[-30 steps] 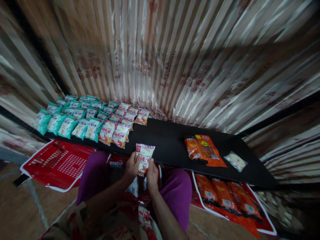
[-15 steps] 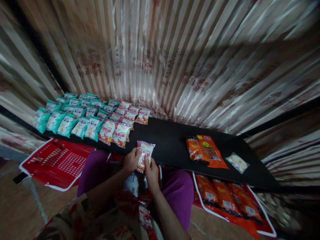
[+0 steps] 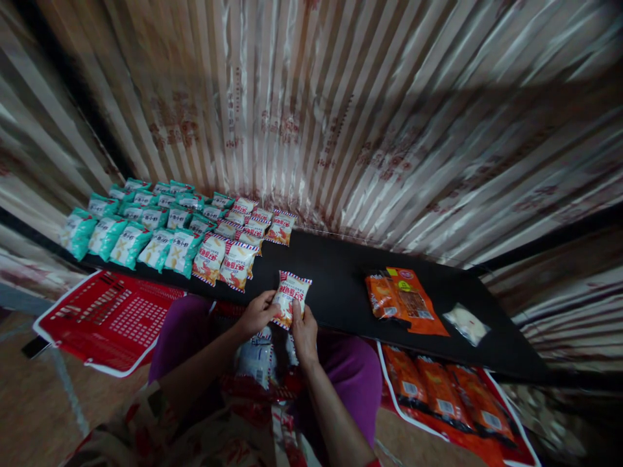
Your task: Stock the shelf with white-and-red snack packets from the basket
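Between my two hands is a small snack bag (image 3: 293, 295), white and orange with a striped top edge and red print, held upright over the front edge of the black table (image 3: 335, 272). My left hand (image 3: 260, 313) pinches its left side, and my right hand (image 3: 304, 334) grips its lower right with the thumb across the front. Matching orange and white snack bags (image 3: 237, 264) stand in rows just to the left. Beyond them are rows of teal snack bags (image 3: 182, 251). Below my hands, between the knees, more wrapped bags (image 3: 256, 363) lie in a basket, partly hidden.
On the table's right lie orange food packets (image 3: 413, 301) and a clear packet with something white (image 3: 467, 324). A red basket (image 3: 114, 318) stands at lower left. Another red basket (image 3: 516, 447) with orange packs is at lower right. A striped curtain (image 3: 311, 117) hangs behind.
Both hands have shifted the held snack bag slightly right, and its front print now shows more clearly. The view has moved a little; the rows of bags look unchanged.
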`<state>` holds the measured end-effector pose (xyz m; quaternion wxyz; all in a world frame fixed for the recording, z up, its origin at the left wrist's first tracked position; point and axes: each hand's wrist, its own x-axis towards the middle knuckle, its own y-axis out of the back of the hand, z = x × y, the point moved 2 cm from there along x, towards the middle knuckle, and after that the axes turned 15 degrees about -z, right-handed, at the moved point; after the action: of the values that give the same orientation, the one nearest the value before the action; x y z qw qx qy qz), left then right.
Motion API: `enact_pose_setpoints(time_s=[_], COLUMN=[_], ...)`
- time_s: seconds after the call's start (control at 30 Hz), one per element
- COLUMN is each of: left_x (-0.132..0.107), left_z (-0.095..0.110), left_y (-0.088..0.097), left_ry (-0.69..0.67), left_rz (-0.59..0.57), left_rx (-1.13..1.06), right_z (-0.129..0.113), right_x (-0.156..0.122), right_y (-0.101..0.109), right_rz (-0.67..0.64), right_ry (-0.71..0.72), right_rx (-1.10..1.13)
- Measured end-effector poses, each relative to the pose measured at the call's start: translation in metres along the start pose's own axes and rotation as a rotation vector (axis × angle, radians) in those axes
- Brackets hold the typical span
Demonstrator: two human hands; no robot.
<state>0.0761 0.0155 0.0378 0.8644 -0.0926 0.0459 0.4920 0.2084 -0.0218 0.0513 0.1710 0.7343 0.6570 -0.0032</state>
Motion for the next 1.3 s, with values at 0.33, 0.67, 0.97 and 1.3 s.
enact_pose_setpoints(time_s=[0.33,0.67,0.97,1.3], left_x=[0.014,0.022,0.035,0.053], left_z=[-0.004,0.010,0.017,0.019], left_y=[0.006,0.010,0.013,0.015], left_ry=[-0.055,-0.019,0.029,0.059], left_rz=[0.087,0.194,0.281,0.361], left_rx=[0.069,0.280,0.373,0.753], right_z=[-0.010,-0.016,-0.013,-0.016], right_x=[0.012,0.035,0.059,0.082], right_y=[0.002,0.008,0.006,0.003], right_rz=[-0.047,-0.064,-0.023,0.049], right_ry=[-0.012,0.018,0.007,0.022], right_rx=[-0.062,-0.185,-0.218,-0.319])
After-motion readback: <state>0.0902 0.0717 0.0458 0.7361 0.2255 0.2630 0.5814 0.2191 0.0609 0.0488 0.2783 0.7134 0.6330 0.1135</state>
